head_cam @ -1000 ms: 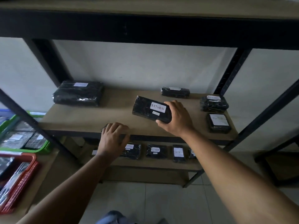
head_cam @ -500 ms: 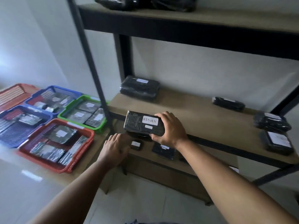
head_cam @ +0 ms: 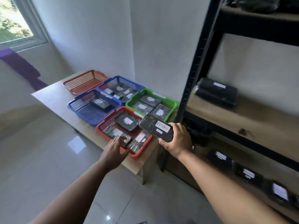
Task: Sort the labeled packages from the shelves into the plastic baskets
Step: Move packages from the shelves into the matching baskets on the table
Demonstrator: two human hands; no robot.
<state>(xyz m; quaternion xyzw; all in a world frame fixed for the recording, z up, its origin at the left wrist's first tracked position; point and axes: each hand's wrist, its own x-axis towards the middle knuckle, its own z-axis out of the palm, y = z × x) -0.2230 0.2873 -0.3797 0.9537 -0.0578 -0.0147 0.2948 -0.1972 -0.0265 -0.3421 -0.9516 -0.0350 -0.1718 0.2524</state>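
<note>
We log the sort as partway done: our right hand (head_cam: 175,139) grips the RETURN package (head_cam: 156,129) over the near red basket (head_cam: 146,145), at 3 o'clock of our loose, empty left hand (head_cam: 115,147). Four baskets hold packages; shelves (head_cam: 226,113) hold more.

Black package (head_cam: 156,130), white label; baskets: 2 red (head_cam: 100,126), 2 blue (head_cam: 76,107), 1 green (head_cam: 134,101).

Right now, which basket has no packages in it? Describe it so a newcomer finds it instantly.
Find the low table left of the black shelf, where five baskets sit. Go to the corner farthest from the shelf, toward the window: the red basket there. The nearer red basket holds packages; this one shows only bare slats.
</note>
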